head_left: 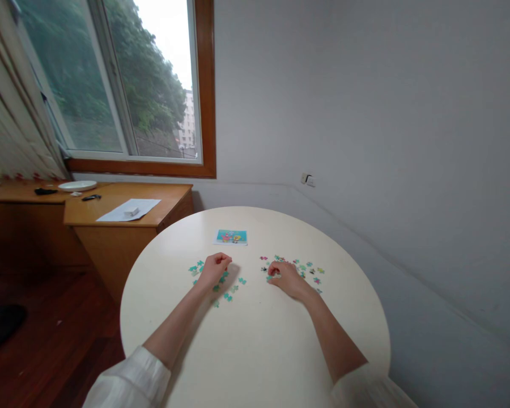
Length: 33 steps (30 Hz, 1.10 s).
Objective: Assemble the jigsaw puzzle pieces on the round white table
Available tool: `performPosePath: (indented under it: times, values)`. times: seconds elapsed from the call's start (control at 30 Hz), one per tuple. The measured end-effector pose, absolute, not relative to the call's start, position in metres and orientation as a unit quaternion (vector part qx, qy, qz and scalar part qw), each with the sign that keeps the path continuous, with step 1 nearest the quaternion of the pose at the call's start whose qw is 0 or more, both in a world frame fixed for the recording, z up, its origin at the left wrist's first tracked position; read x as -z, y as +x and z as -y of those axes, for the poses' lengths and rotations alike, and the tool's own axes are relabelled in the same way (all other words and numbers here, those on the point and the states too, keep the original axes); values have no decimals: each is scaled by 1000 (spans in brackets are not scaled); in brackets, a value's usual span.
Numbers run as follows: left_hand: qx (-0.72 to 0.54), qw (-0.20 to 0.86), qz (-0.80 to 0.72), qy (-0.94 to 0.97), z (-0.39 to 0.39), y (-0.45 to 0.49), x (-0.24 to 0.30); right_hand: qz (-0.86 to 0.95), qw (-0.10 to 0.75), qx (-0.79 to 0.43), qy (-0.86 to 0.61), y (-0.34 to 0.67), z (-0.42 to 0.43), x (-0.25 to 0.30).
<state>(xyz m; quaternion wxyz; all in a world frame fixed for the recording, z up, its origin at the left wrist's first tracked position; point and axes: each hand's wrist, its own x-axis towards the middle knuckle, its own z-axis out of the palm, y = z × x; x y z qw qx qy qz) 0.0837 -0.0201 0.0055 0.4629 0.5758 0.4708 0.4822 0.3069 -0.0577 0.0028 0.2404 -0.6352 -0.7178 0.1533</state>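
Round bench (246, 362): white; twelve taken at its far edge, six at the seated-side edge nearest the person's sleeves (138, 368).
Left pieces (242, 281): loose jigsaw pieces, mostly teal and green, toward ten to eleven o'clock.
Left hand (216, 271): over that group; grip drawn together at the fingertips; whether a piece sits within, I cannot tell.
Right pieces (309, 264): loose, mixed teal, pink and yellow-green, toward one o'clock.
Right hand (287, 277): at this group's near-left side; grip curled, a teal piece by the tips; clamped or apart, I cannot tell.
Picture card (230, 236): flat, just short of twelve, cartoon figures on teal.
Wooden bench (174, 198): ten o'clock, bearing a white sheet (148, 205), small box (131, 211) and white plate (77, 185).
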Motion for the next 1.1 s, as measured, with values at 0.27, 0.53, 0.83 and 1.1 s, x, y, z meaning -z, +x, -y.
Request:
performPosePath:
  times: [0.27, 0.53, 0.83, 1.1]
  values:
    - [-481, 467, -476, 569, 23, 84, -9, 687, 330, -252, -597, 305, 56, 3]
    - [-493, 464, -475, 563, 22, 80, -15, 625, 427, -337, -559, 297, 43, 13]
    - [-556, 452, -468, 517, 8, 62, -16, 658, 392, -328, -553, 249, 18, 7]
    - [-583, 455, -465, 487, 5, 56, -20, 674, 288, -258, -629, 223, 11, 1]
